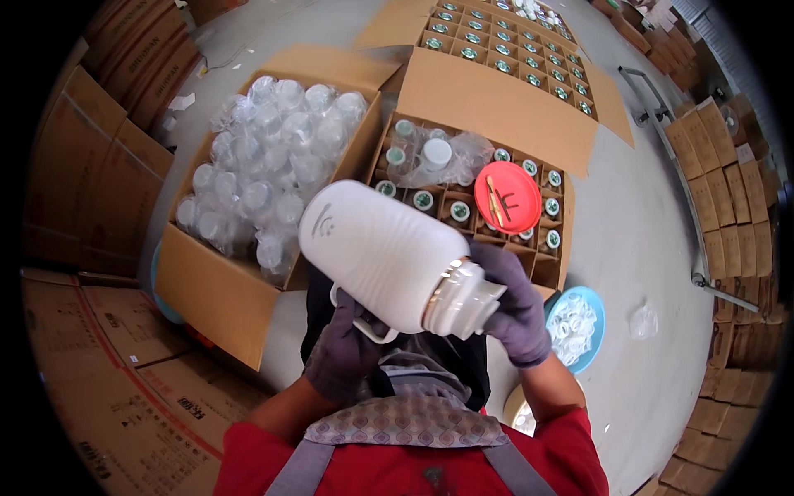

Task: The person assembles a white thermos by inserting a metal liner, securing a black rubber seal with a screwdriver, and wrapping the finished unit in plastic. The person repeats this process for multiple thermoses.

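Observation:
Held sideways in front of me is a white thermos jug [376, 256] with a ribbed body, a gold ring near its neck and a white spout collar [467, 302]. My left hand [343, 347], in a purple-grey glove, is closed round the jug's looped handle underneath. My right hand [514, 307], gloved alike, grips the collar end at the right; some of its fingers are hidden behind it. Beyond the jug, a divided carton [544, 269] holds several glass pieces with white and green tops. A red round lid [507, 197] with tweezers and small dark pieces on it rests there.
At the left stands an open carton [219, 306] full of clear plastic-wrapped pieces. A blue basin [597, 331] of white rings sits to the right. Another divided carton [496, 91] lies farther off. Stacked boxes [107, 331] line the left; a metal cart [695, 207] with boxes stands right.

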Tool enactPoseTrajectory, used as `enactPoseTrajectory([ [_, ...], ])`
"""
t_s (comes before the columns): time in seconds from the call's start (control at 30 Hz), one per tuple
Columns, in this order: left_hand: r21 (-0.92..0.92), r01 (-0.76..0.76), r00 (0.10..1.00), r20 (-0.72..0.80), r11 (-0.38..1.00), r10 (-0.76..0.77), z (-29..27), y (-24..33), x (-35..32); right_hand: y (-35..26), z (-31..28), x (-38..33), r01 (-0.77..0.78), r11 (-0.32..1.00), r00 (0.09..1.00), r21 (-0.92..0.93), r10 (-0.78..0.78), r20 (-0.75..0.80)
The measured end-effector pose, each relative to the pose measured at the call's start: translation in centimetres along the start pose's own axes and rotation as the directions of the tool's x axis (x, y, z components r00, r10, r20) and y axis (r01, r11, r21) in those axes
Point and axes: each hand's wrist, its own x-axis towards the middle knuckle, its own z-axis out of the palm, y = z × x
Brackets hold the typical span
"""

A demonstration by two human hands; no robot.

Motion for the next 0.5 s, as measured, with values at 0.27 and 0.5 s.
enactPoseTrajectory([
  [0.27, -0.273, -0.177, 0.975, -0.180, 0.946, 0.131, 0.4, 5.8, 4.1, 9.4, -0.4, 12.8, -0.295, 0.951, 0.955, 0.098, 0.289, 0.067],
  [0.5, -0.676, -0.290, 0.946, -0.310, 0.678, 0.095, -7.0, 5.2, 9.2, 40.2, -8.8, 26.8, 0.105, -0.002, 0.883, -0.994, 0.460, 0.092],
])
